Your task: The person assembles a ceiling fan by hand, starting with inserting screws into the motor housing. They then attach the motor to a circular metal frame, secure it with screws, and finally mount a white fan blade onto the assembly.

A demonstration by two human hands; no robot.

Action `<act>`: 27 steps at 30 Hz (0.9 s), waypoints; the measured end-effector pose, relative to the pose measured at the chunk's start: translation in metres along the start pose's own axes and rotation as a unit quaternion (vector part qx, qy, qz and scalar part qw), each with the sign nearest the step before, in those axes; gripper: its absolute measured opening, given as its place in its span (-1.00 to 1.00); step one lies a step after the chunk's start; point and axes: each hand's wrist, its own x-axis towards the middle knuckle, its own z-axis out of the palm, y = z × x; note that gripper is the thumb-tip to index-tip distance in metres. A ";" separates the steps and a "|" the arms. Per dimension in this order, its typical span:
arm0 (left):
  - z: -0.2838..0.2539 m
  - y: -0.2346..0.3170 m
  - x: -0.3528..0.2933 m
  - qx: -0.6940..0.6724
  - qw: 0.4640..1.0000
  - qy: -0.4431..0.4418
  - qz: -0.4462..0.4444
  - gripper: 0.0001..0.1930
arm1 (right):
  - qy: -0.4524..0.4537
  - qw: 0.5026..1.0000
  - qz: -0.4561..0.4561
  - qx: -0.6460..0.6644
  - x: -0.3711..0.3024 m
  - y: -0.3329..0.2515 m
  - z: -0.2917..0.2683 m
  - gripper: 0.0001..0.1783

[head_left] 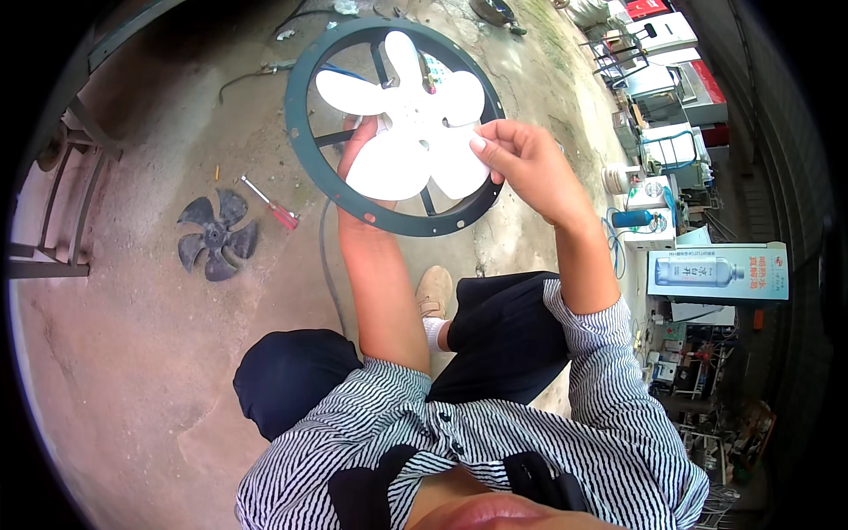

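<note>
A white five-bladed fan impeller (411, 119) sits inside a dark green metal ring frame (298, 132), held up in front of me above the floor. My left hand (355, 148) reaches behind the ring and supports the fan from the back; its fingers are mostly hidden by the blades. With thumb and fingers, my right hand (530, 168) pinches the edge of the right-hand white blade. On the floor to the left lies a loose black fan impeller (216, 236). Beside it is a screwdriver (281, 215) with a red handle.
A metal-legged stand (75, 190) is at the far left. Along the right are a printed carton (715, 270), a blue cylinder (632, 218) with hoses, and stacked appliances. A small orange stick (217, 173) lies near the black impeller. A dark cable (329, 265) crosses the floor.
</note>
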 end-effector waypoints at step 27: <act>0.005 -0.007 -0.009 0.248 0.968 0.043 0.009 -0.51 | 0.120 0.875 -0.289 -0.369 0.023 0.008 0.019 -0.47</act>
